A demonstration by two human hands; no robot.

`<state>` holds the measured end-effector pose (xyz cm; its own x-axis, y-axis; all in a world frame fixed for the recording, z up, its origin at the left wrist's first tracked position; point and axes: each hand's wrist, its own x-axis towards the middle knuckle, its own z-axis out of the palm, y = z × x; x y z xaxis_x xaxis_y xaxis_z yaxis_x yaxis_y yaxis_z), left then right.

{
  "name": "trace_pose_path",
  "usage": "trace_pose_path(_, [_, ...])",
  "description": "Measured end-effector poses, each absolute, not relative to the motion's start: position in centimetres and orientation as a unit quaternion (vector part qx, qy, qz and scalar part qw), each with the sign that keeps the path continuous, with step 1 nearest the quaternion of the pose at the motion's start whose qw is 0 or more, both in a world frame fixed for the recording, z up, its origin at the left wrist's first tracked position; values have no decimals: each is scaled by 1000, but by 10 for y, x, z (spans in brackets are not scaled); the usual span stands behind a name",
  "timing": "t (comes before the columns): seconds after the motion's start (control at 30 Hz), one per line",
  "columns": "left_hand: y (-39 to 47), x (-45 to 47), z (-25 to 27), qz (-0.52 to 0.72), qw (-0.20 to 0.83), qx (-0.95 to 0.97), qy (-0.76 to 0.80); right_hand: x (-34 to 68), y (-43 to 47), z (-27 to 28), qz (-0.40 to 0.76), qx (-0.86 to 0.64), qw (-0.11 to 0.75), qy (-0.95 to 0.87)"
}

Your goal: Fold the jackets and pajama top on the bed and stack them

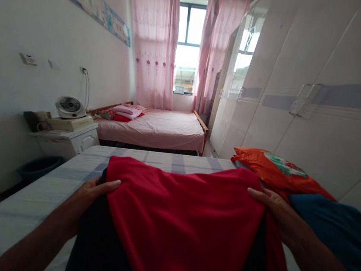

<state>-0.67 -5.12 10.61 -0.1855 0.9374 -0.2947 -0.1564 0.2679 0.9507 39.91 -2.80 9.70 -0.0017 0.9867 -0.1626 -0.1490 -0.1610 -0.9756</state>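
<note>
A red garment with black side parts hangs spread between my hands, above the near bed. At its upper left corner my left hand is closed, thumb on the red front and fingers hidden behind the cloth. My right hand grips the upper right corner the same way. A loose red strip, perhaps a sleeve, drops below my right hand. What kind of garment it is, I cannot tell for certain. Close to my right forearm lies dark blue cloth, beside an orange pillow with a green and white print.
Beyond stands a second bed with folded pink bedding. On the left are a white cabinet carrying a small fan, and a dark bin. White wardrobes line the right wall; pink curtains frame the window.
</note>
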Motion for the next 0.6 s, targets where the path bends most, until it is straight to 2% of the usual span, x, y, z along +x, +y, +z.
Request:
trace_pose_path(0.1, [-22, -3, 118, 530, 519, 370, 559, 401, 2, 111, 546, -496, 524, -426])
trace_pose_path(0.17, [3, -4, 110, 519, 498, 405, 565, 405, 28, 104, 501, -524, 511, -461])
trace_pose_path(0.3, [50, -12, 71, 406, 351, 495, 683, 417, 72, 70, 282, -688, 408, -531])
trace_pose_path(0.37, [67, -13, 56, 369, 276, 518, 720, 417, 86, 59, 211, -720, 384, -539])
trace_pose_path(0.6, [104, 52, 56, 282, 134, 715, 626, 334, 116, 75, 134, -633, 348, -679])
